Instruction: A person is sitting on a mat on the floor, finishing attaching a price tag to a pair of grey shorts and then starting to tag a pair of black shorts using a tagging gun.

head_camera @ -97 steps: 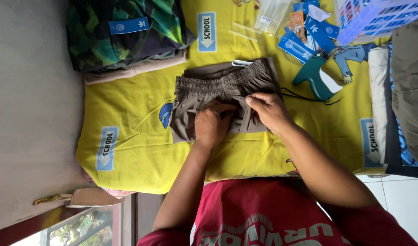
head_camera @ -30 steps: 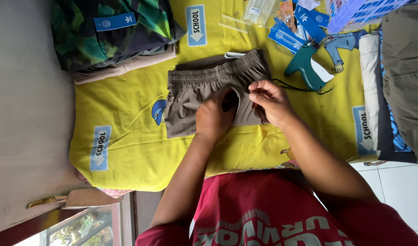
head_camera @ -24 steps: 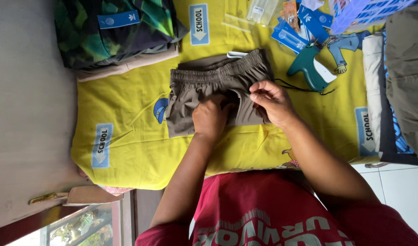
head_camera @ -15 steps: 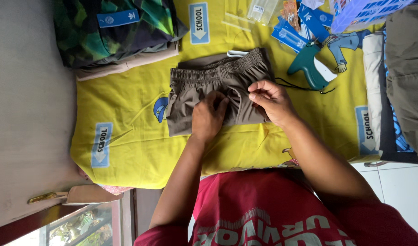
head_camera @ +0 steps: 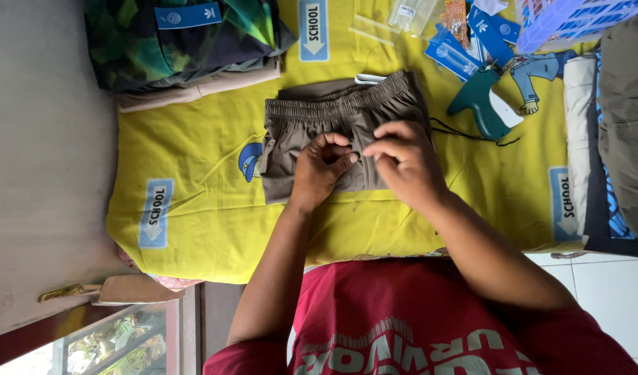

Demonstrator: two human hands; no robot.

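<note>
Pinching brown shorts (head_camera: pixel 312 135), seemingly: left hand (head_camera: pixel 319 170), right hand (head_camera: pixel 406 163) fingers.

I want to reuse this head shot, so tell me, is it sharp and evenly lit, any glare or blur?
Head view: soft, even daylight, no harsh shadows; left hand and right hand on the brown shorts look sharp; mild glare on the clear plastic bag at the top edge; white tiles bright.
</note>
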